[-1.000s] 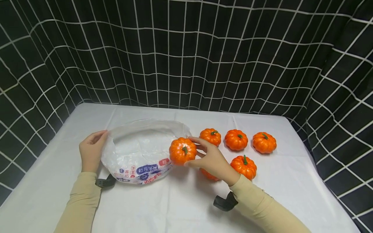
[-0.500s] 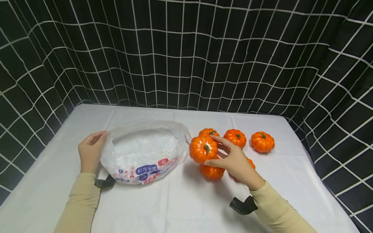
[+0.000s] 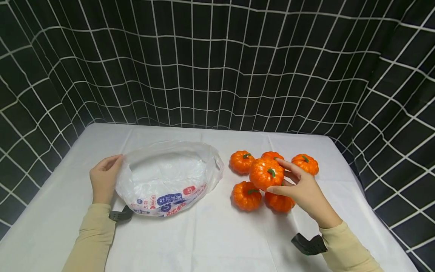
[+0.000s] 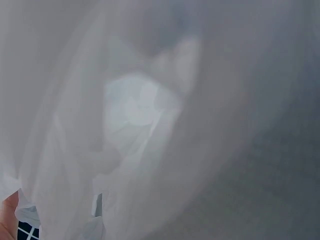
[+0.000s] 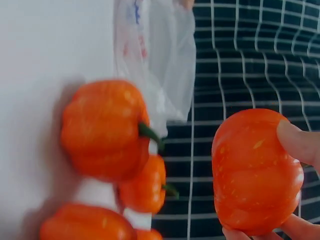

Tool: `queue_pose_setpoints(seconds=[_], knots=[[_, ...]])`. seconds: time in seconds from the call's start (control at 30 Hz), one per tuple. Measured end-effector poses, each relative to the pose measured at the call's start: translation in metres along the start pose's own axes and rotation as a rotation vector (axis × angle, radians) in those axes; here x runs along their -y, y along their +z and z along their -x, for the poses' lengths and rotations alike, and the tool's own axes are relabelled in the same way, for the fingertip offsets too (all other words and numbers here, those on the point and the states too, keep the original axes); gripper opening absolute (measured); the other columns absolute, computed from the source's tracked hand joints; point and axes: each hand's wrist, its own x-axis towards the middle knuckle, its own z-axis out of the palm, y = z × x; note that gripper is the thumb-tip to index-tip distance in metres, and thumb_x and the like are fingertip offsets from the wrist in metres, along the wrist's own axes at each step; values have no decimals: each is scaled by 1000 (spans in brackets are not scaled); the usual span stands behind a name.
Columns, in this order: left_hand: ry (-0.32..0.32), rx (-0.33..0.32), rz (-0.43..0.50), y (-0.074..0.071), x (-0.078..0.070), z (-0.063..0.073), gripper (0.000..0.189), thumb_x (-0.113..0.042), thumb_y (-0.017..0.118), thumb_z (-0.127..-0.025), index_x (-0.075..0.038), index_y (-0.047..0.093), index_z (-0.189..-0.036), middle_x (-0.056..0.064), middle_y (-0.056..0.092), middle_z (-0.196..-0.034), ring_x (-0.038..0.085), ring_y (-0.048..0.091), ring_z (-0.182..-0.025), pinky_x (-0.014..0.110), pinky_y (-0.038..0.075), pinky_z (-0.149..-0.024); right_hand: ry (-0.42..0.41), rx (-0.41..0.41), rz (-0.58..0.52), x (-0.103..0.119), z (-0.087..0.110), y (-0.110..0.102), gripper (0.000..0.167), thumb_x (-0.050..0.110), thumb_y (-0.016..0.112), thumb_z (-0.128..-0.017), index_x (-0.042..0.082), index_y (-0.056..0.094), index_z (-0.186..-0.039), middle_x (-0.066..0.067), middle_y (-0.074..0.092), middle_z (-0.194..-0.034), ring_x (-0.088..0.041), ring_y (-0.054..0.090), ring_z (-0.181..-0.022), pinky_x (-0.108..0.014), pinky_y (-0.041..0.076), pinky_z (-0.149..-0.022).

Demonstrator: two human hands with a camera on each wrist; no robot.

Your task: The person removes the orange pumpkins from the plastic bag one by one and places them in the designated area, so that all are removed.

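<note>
On the left of the head view, my left hand (image 3: 104, 177) pinches the rim of a thin white plastic bag (image 3: 170, 177) printed in red and blue. The bag's mouth gapes toward me. Its film fills most of the left wrist view, blurred. Over on the right, my right hand (image 3: 304, 190) grips a small orange pumpkin (image 3: 264, 176) with a green stem between thumb and fingers, above the table. That held pumpkin (image 5: 255, 175) also shows large in the right wrist view. Beneath and around it are several similar pumpkins, among them a front-left one (image 3: 245, 198) and a partly covered one (image 3: 280, 204).
Other pumpkins sit at the back: a left one (image 3: 241, 163), a half-hidden middle one (image 3: 270, 155) and a right one (image 3: 306, 165). A white cloth (image 3: 163, 245) covers the table. Dark curtain (image 3: 204, 68) with a white grid stands behind and along both sides.
My right hand has carried the pumpkin rightward, from beside the bag's right edge to above the other pumpkins. The left hand keeps its place on the bag rim.
</note>
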Motion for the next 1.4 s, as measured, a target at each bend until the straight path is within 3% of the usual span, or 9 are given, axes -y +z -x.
queue_pose_setpoints(seconds=[0.3,0.53,0.67,0.77,0.87,1.0,1.13,1.23,1.4], knots=[[6,-9,-10,-1,-2,0,35,-36,72,-91,-9,74,-113,-17,73,-102,-9,61,-95,8,48,-86,70,-100,42,-24,12,-29,90,33,81,-84,15,30,-157,-13,36,-159,-34,40,-143,-3,46,-90],[17,-14,-19,-2,-2,2,34,-36,72,-91,-9,74,-112,-14,74,-103,-9,61,-94,7,48,-85,166,-128,82,-40,20,-40,92,37,76,-87,16,23,-159,-16,30,-162,-34,38,-145,-47,42,-112],[4,-8,-11,-1,-3,1,35,-36,73,-91,-9,73,-113,-18,73,-101,-9,62,-94,7,49,-84,194,-159,60,-50,24,-45,93,34,77,-87,12,21,-159,-21,26,-162,-39,34,-145,-57,38,-113],[2,-9,-6,-1,-4,1,35,-36,73,-90,-9,74,-113,-17,74,-102,-9,62,-94,7,49,-85,207,-179,61,-59,25,-49,93,32,77,-87,12,22,-159,-22,26,-162,-40,35,-145,-36,49,-108],[-1,-15,-7,-1,-4,0,34,-35,73,-91,-9,74,-112,-14,75,-104,-9,62,-95,8,49,-87,211,-202,73,-67,26,-52,92,33,78,-87,13,23,-158,-21,28,-161,-40,36,-144,-9,48,-87],[2,-22,-12,-2,0,-1,31,-34,73,-91,-11,75,-111,-8,76,-109,-10,62,-95,8,49,-86,230,-227,65,-76,27,-54,93,33,78,-86,13,24,-158,-20,24,-163,-41,35,-144,-1,42,-77],[14,-26,-11,-2,1,-1,28,-33,73,-91,-11,75,-109,-4,76,-111,-10,62,-94,6,49,-84,262,-237,23,-85,27,-56,96,32,78,-86,11,20,-159,-21,17,-165,-46,29,-146,-34,45,-112],[18,-26,-15,-2,1,-1,30,-33,72,-91,-10,75,-110,-4,76,-111,-10,62,-94,6,49,-84,283,-245,-11,-93,25,-59,98,33,79,-85,10,19,-159,-22,14,-165,-49,25,-146,-65,29,-115],[18,-24,-30,0,-2,0,32,-36,72,-91,-10,74,-111,-2,75,-114,-10,61,-95,7,49,-85,321,-244,4,-108,22,-66,100,36,80,-84,9,18,-159,-23,14,-165,-50,24,-146,-65,29,-115]])
